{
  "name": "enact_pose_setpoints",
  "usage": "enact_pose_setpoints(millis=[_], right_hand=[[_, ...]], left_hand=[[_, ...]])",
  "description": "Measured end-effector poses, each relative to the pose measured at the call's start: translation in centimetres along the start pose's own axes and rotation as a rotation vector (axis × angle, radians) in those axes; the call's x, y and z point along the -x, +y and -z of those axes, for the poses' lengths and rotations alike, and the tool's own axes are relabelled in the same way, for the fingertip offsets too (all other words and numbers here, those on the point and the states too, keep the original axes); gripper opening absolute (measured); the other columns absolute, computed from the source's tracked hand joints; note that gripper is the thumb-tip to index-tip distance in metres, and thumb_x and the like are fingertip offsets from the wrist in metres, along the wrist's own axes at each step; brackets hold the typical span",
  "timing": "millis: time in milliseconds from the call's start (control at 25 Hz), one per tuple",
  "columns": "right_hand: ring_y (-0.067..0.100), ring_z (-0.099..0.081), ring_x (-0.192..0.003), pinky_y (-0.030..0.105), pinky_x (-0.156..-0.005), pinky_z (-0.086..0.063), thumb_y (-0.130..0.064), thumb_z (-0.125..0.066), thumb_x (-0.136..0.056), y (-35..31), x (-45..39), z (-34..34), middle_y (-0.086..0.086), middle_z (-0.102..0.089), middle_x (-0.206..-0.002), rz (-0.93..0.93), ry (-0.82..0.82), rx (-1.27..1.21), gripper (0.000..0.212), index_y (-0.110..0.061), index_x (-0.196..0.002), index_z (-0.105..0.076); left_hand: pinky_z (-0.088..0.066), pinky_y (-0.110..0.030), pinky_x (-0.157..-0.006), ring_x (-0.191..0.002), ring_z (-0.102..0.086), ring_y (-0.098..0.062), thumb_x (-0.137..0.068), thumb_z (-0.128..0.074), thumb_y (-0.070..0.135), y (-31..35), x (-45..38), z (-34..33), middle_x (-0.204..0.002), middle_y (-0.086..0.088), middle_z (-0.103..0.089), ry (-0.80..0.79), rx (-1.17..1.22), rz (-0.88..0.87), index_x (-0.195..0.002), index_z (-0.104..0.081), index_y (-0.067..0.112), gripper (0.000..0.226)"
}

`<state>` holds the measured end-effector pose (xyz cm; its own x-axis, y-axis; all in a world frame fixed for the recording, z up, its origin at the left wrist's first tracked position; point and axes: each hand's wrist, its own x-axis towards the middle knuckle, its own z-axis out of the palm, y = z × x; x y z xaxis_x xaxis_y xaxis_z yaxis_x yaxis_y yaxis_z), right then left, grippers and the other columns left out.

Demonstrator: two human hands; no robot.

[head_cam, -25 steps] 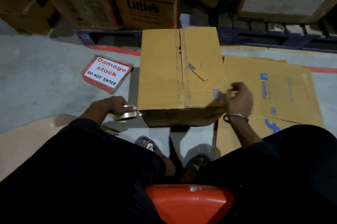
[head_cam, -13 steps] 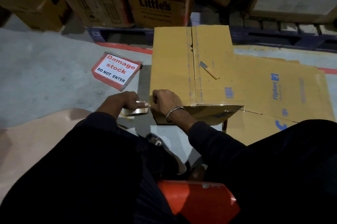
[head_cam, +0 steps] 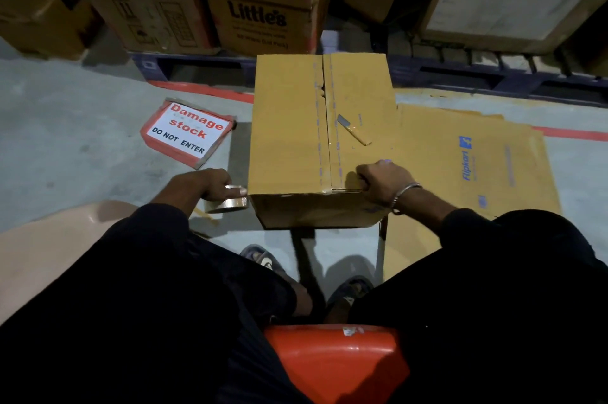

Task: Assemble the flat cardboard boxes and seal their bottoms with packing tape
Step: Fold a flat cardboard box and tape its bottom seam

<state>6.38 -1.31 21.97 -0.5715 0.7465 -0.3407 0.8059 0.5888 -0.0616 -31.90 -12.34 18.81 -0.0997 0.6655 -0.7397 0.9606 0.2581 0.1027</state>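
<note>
An assembled brown cardboard box point(head_cam: 289, 127) stands on the floor in front of me, its two flaps meeting along a centre seam. A small utility knife point(head_cam: 353, 129) lies on the right flap. My left hand point(head_cam: 205, 184) grips a roll of clear packing tape point(head_cam: 228, 203) just left of the box's near left corner. My right hand point(head_cam: 383, 183) rests on the near right edge of the box top, fingers curled over the edge. Flat cardboard sheets point(head_cam: 473, 156) with blue print lie on the floor to the right of the box.
A red and white "Damage stock" sign point(head_cam: 186, 133) lies on the floor to the left. Stacked cartons point(head_cam: 256, 18) on a blue pallet point(head_cam: 197, 64) stand behind. An orange seat point(head_cam: 335, 361) is under me, a pale plastic chair point(head_cam: 49, 245) at left.
My right hand went from the box's right side over to the tape roll at the near left corner, then back along the near edge to the right part of the top. The left hand stayed on the roll.
</note>
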Motion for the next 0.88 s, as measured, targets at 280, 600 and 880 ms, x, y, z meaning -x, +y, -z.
enact_pose_setpoints(millis=[280, 600, 880], right_hand=[[0.036, -0.067, -0.093, 0.038, -0.065, -0.05, -0.022, -0.067, -0.091, 7.4, 2.0, 1.0, 0.012, -0.066, -0.099, -0.199, -0.036, 0.141, 0.017, -0.015, -0.107, -0.064], [0.044, -0.065, -0.1, 0.045, -0.075, -0.055, -0.005, -0.063, -0.093, 5.6, 2.5, -0.7, 0.02, -0.06, -0.109, -0.45, 0.132, -0.053, 0.024, -0.004, -0.117, -0.059], [0.046, -0.055, -0.123, 0.049, -0.09, -0.053, -0.052, -0.059, -0.097, -2.1, 3.2, -2.9, 0.024, -0.056, -0.134, -0.52, 0.131, -0.243, 0.06, -0.014, -0.141, -0.043]], left_hand=[[-0.043, -0.033, -0.074, -0.08, -0.057, -0.023, -0.097, -0.042, 0.07, 0.9, 0.7, -0.4, -0.091, -0.01, -0.062, 0.004, 0.083, -0.035, -0.075, -0.057, 0.017, 0.059], [-0.045, -0.039, -0.087, -0.095, -0.055, -0.025, -0.102, -0.059, 0.041, 0.8, 0.4, -0.1, -0.111, -0.013, -0.065, -0.141, 0.211, -0.008, -0.101, -0.064, 0.009, 0.033], [-0.048, -0.036, -0.095, -0.107, -0.063, -0.022, -0.101, -0.064, 0.02, -0.9, 0.9, 1.4, -0.124, -0.009, -0.071, -0.213, 0.338, -0.066, -0.121, -0.074, 0.012, 0.023]])
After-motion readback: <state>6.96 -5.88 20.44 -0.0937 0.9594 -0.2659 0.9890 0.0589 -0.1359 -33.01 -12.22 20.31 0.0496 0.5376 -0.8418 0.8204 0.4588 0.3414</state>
